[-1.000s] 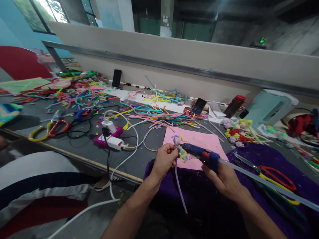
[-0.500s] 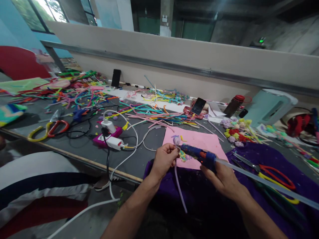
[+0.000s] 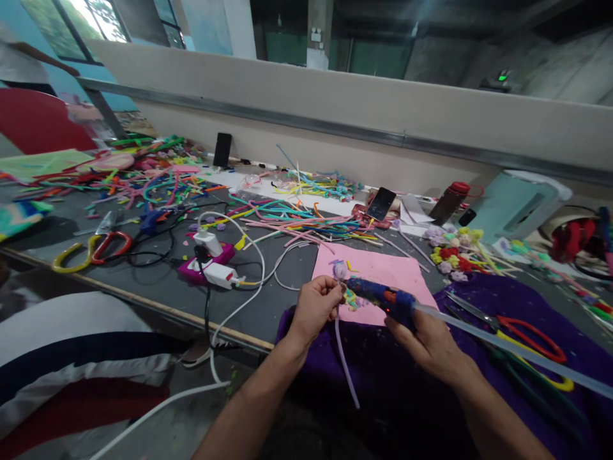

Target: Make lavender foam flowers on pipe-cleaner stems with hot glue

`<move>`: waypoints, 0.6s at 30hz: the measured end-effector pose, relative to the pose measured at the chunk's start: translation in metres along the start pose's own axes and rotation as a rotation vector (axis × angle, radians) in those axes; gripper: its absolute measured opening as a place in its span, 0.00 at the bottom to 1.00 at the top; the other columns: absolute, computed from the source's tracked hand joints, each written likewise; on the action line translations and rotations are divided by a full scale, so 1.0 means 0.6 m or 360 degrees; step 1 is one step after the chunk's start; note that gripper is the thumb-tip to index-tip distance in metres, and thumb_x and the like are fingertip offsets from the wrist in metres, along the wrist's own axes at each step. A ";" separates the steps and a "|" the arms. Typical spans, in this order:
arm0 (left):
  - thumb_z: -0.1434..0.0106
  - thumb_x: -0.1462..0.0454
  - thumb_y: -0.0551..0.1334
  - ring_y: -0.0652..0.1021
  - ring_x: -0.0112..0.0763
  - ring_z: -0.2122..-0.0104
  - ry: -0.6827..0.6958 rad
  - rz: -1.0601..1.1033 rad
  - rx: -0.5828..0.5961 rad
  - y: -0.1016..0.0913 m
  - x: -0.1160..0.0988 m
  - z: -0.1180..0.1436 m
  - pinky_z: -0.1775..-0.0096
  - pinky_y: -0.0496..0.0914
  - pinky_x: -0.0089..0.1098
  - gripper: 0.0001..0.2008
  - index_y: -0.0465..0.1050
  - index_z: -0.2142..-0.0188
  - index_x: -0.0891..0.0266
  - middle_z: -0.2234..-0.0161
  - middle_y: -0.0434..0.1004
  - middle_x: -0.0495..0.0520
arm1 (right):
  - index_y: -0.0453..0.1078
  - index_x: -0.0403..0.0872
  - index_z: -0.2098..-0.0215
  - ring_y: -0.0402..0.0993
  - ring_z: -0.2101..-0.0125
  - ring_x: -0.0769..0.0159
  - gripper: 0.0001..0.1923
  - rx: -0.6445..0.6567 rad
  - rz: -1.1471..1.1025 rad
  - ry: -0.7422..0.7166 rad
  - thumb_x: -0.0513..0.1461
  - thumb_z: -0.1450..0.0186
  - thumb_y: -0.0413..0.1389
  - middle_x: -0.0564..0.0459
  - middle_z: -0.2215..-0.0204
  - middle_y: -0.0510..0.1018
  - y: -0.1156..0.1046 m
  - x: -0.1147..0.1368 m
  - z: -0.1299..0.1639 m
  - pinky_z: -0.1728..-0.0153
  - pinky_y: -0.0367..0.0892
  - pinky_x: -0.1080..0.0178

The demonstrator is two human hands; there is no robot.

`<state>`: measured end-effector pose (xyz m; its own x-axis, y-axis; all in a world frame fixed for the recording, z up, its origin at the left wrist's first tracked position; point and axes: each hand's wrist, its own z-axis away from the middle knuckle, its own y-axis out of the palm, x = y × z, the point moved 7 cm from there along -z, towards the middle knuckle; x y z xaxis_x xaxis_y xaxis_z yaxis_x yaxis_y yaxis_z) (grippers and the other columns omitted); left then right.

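Note:
Between thumb and fingers, my left hand [image 3: 316,305] pinches a lilac pipe cleaner [image 3: 345,364] whose tail hangs down toward my lap. A small pale purple curled piece [image 3: 340,271] sticks up just above those fingertips. My right hand [image 3: 433,342] is wrapped round a blue hot glue gun [image 3: 383,297] with a long clear glue stick [image 3: 507,351] running out of its back. The gun's nozzle meets the work at my left fingertips; whether it touches is too small to tell. Beneath lies a pink sheet [image 3: 383,268] with cut pipe cleaner scraps [image 3: 353,300] on it.
Red-and-yellow-handled scissors [image 3: 522,338] rest on purple cloth [image 3: 507,294] at right. Left are another pair of scissors [image 3: 98,246], a power strip [image 3: 215,259] with cables, and a seated person's leg [image 3: 86,332]. Loose pipe cleaners [image 3: 297,220] and a phone [image 3: 382,204] lie behind.
Both hands, the glue gun and the lilac pipe cleaner stay almost still. A person's arm and torso have come into view at the far upper left.

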<state>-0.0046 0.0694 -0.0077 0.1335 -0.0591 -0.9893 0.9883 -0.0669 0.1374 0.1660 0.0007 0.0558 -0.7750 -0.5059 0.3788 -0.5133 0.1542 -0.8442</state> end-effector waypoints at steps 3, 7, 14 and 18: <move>0.50 0.58 0.63 0.63 0.17 0.90 -0.0019 0.0007 -0.0011 -0.001 0.000 0.000 0.88 0.55 0.19 0.11 0.68 0.77 0.65 0.84 0.71 0.48 | 0.65 0.48 0.61 0.70 0.72 0.61 0.08 0.0000 -0.0013 0.0013 0.40 0.37 0.48 0.53 0.75 0.73 -0.001 0.000 -0.001 0.71 0.63 0.62; 0.50 0.58 0.63 0.63 0.17 0.90 -0.0027 0.0012 -0.0005 0.000 -0.001 -0.001 0.88 0.56 0.19 0.12 0.67 0.77 0.65 0.84 0.70 0.48 | 0.64 0.47 0.67 0.70 0.72 0.61 0.06 -0.0001 -0.0023 0.0018 0.40 0.38 0.49 0.53 0.77 0.71 0.000 -0.002 0.000 0.71 0.63 0.62; 0.49 0.58 0.63 0.63 0.17 0.90 -0.0003 0.0015 0.0025 0.001 0.000 0.000 0.87 0.55 0.19 0.12 0.67 0.76 0.65 0.84 0.70 0.47 | 0.67 0.45 0.66 0.67 0.76 0.66 0.09 -0.0118 -0.0205 0.0151 0.42 0.38 0.50 0.53 0.76 0.72 -0.014 -0.022 0.005 0.74 0.61 0.65; 0.50 0.57 0.64 0.63 0.16 0.89 -0.0009 0.0103 0.0099 0.005 -0.001 0.001 0.87 0.55 0.20 0.13 0.67 0.76 0.65 0.82 0.71 0.47 | 0.69 0.44 0.64 0.67 0.76 0.68 0.12 -0.0288 -0.0587 0.0511 0.44 0.37 0.50 0.54 0.77 0.73 -0.027 -0.073 -0.007 0.74 0.62 0.67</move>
<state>-0.0016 0.0687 -0.0065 0.1965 -0.0709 -0.9779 0.9710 -0.1247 0.2041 0.2067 0.0238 0.0546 -0.5899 -0.2728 0.7600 -0.8072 0.1734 -0.5642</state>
